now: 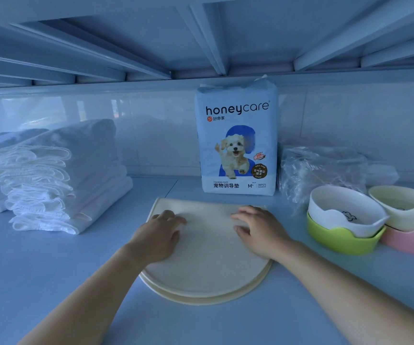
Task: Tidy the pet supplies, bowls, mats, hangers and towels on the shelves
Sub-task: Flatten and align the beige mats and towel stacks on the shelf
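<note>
Left hand and right hand pressed flat, fingers straight, on the mats, gripping nothing. A shove toward 3 o'clock could strike the bowls.

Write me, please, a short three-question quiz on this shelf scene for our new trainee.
1. True or false: the left hand and the right hand both lie flat on the cream mat.
2. The white bowl sits inside a bowl of which colour? A pink, B green, C blue.
3. What lies stacked on the shelf left of the mat?
Key: 1 true. 2 B, the green bowl. 3 Folded towels.
</note>
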